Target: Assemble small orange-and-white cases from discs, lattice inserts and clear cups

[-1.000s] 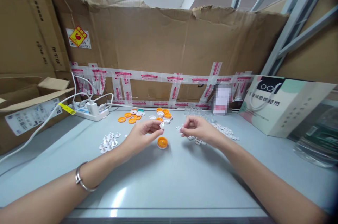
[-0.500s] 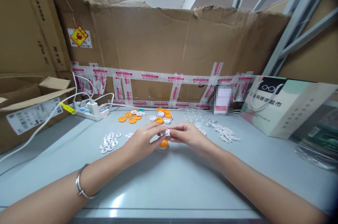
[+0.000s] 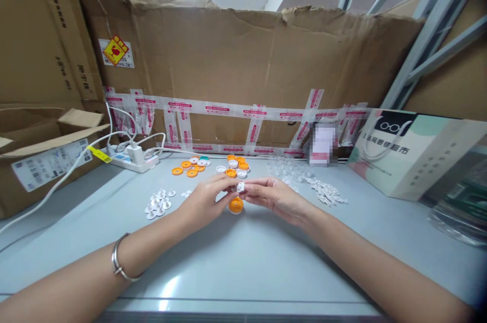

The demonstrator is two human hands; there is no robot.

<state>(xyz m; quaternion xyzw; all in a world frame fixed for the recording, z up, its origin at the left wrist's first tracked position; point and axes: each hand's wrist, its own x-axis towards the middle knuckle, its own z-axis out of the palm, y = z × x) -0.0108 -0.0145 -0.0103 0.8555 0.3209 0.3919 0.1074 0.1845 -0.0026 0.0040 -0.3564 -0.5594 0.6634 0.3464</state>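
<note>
Where the desk (image 3: 243, 267) nears its back left corner, an open cardboard box (image 3: 49, 166) stands beside a white power strip (image 3: 137, 164); from there a taped, ragged-topped cardboard wall (image 3: 243, 59) spans the back edge. Next come smooth white discs (image 3: 158, 204) with upright stems, clustered toward the left, and, nearer the back edge, shallow orange, white and green rings (image 3: 186, 165). Above the middle of the desk, our left hand (image 3: 207, 199) pinches a small white openwork part (image 3: 241, 187) between thumb and fingers, while our right hand (image 3: 279, 199) grips its other side. Our hands hide much of it. Just below, a round orange cup (image 3: 236, 206) on a white base rests on the desk, partly covered. Farther right come glassy clear pieces (image 3: 283, 163), heaped flat white pieces (image 3: 327, 192), a stiff paper bag (image 3: 403, 155) and, by the right edge, a transparent bottle (image 3: 462, 199).
</note>
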